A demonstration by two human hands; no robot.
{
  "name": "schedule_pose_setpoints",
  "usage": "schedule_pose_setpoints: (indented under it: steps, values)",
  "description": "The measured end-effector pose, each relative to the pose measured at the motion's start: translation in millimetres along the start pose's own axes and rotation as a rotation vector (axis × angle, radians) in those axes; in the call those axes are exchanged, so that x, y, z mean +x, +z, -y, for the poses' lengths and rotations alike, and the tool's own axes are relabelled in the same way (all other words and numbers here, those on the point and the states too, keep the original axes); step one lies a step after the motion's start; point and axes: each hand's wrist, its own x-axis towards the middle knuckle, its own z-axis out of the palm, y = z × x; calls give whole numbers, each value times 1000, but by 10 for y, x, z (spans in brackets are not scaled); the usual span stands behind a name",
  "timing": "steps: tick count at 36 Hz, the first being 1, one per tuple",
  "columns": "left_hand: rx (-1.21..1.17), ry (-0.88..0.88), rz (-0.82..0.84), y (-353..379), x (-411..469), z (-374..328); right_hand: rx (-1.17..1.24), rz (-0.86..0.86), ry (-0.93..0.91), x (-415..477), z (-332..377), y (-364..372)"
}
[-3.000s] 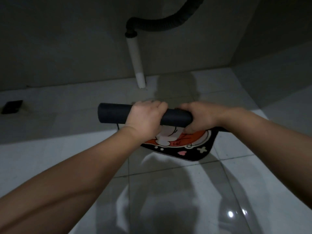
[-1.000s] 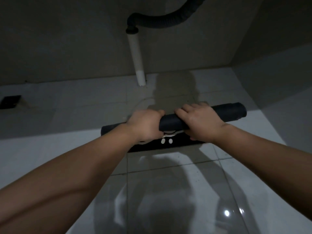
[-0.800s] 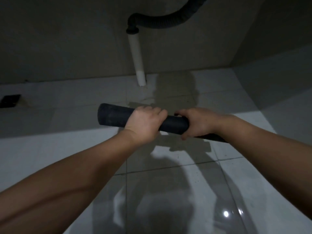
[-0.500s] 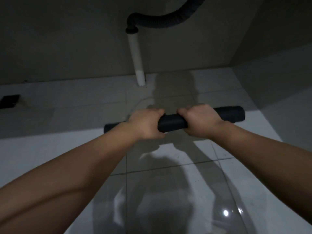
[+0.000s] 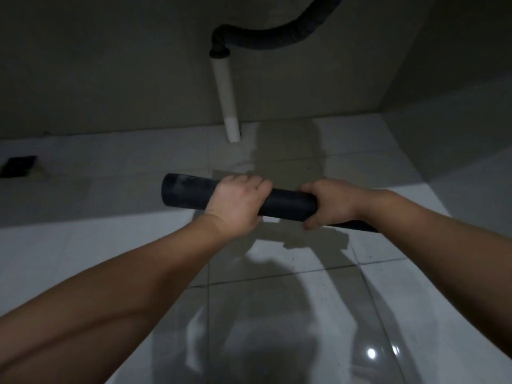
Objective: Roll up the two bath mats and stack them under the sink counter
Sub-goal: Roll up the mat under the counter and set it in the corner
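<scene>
Left hand (image 5: 235, 206) and right hand (image 5: 329, 202) clasp rolled mat (image 5: 288, 205).

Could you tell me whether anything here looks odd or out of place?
Only a darker patch on the floor tiles beside the white drain pipe, possibly damp or shadow. The rolled mat looks tidy.

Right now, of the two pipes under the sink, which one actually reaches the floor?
The straight white plastic pipe: it stands upright down to the tiles. The dark corrugated hose curves overhead and ends at the white pipe's top.
</scene>
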Motion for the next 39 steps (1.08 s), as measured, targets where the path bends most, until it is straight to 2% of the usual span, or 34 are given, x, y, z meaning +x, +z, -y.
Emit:
schedule_pose_setpoints:
  steps: [2,6,9,12,15,17,28,32,39]
  values:
    - [-35,-24,108,-36,49,-34,-44,-54,10,-37,-8,35]
    - [-204,-154,478,-80,164,-31,-516,-494,-178,-69,-100,233]
    - [-313,-199,569,-69,158,-42,-600,-659,-248,-94,-137,328]
    - [-236,-172,504,-72,114,-66,-495,-534,-249,-106,-153,377]
    - [-142,-110,385,-54,71,-54,-259,-245,-97,-158,-208,275]
    - [-144,-100,345,-50,70,-52,-178,-148,-29,-210,-289,233]
    - [-287,-86,371,198,390,-346,-163,-246,98,-751,-820,405]
    - [-247,-30,338,305,583,-472,-146,-205,128,-986,-1029,484]
    - [-210,-29,317,528,940,-931,-44,-286,196,-1281,-1459,563]
